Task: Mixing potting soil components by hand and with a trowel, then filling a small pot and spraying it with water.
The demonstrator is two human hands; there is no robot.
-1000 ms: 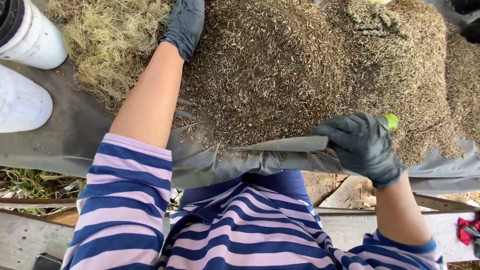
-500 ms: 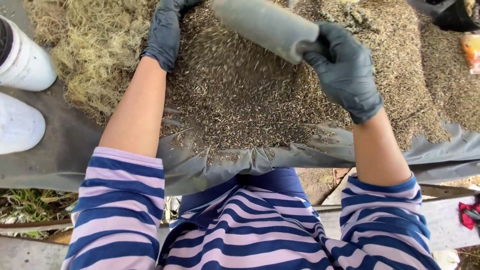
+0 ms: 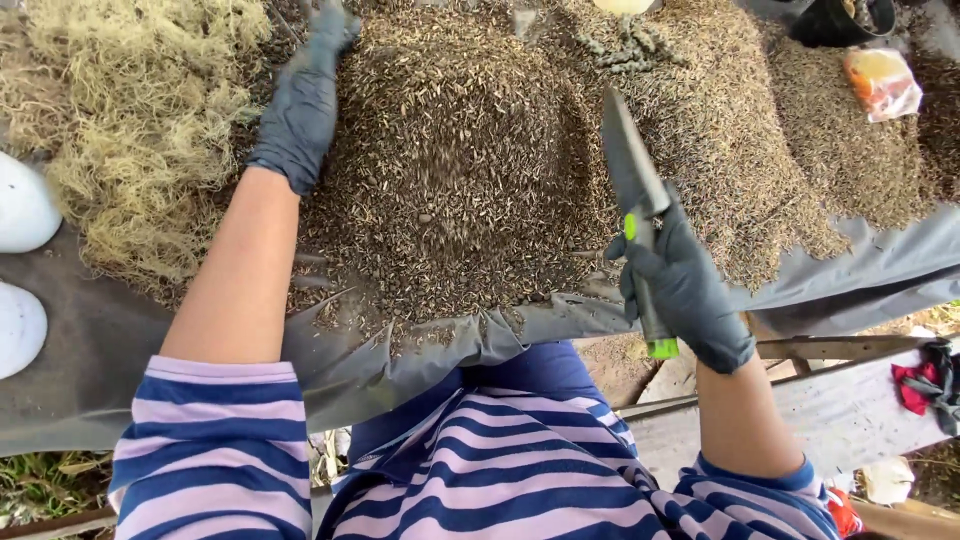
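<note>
Across the tabletop lies a dark grey sheet (image 3: 90,350), its near edge sagging in folds against the person's striped shirt, and most of it is covered by a broad heap of brown seed and husk (image 3: 460,190) that runs from the middle out toward the far right corner. Toward the far left corner a tangled pile of pale yellow dry fibre (image 3: 130,130) sits just beside the heap. At the left edge two white rounded containers (image 3: 20,260) show only in part. The left hand (image 3: 300,110), in a dark glove, reaches over the heap with its palm down and fingers spread on the seed near the far edge, touching it. The right hand (image 3: 685,290), also gloved, is closed around the green-trimmed handle of a scoop (image 3: 635,190); the grey blade of the scoop points up and away from the near edge, raised over the right flank of the heap, and loose seed shows as a blur at the heap's middle. Near the far right corner an orange packet (image 3: 880,80) rests on the seed. Past the near right corner a red rag (image 3: 915,385) hangs on a wooden rail.
</note>
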